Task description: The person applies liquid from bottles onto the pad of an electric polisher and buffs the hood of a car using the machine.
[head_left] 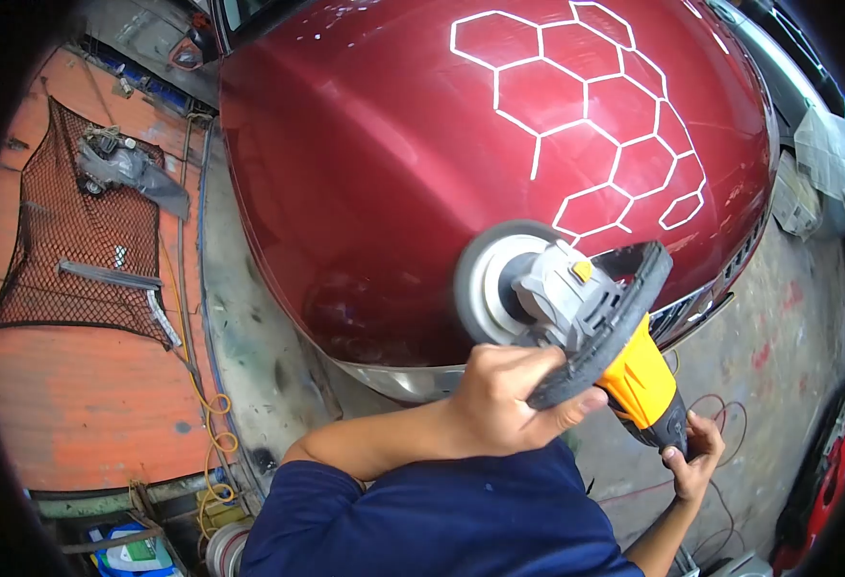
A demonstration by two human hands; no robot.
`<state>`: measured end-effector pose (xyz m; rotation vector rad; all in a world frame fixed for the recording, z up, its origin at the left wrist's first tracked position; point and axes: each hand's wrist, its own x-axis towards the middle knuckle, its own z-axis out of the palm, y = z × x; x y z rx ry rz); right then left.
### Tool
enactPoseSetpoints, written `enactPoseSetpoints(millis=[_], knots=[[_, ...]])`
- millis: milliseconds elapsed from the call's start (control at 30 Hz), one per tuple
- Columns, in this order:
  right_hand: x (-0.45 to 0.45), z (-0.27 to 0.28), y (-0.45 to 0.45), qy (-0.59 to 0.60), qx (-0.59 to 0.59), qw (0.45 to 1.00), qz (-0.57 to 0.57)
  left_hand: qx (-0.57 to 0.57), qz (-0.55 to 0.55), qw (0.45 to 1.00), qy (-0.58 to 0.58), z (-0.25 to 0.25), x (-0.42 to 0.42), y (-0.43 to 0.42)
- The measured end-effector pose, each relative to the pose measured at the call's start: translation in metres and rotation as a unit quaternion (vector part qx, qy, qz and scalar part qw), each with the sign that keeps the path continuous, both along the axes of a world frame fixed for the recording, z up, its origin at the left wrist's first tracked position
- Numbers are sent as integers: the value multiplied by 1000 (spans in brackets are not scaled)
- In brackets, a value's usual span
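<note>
A yellow and grey power polisher (639, 380) is held in front of me, its round pad (475, 279) at the lower part of the red car hood (345, 202). Whether the pad touches the paint I cannot tell. My left hand (514, 399) is closed around the polisher's black loop handle (600, 341). At the dark rear end of the body, my right hand (696, 457) grips the tool with thumb and fingers. White hexagon line markings (586, 120) cover the hood's upper right part.
An orange platform (86, 404) with a black net (57, 231) on it lies left of the car. A coiled yellow hose (215, 438) runs along its edge. Thin reddish cords lie on the concrete floor (778, 337). A plastic-wrapped item (831, 159) stands at right.
</note>
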<state>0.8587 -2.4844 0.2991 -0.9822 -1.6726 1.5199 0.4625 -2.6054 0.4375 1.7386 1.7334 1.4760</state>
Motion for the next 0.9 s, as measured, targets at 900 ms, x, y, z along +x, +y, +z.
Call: enactPoseSetpoints(millis=[900], knots=[[-397,176,189,20,327,941,88,134,201,959,-149,74,-355,220]])
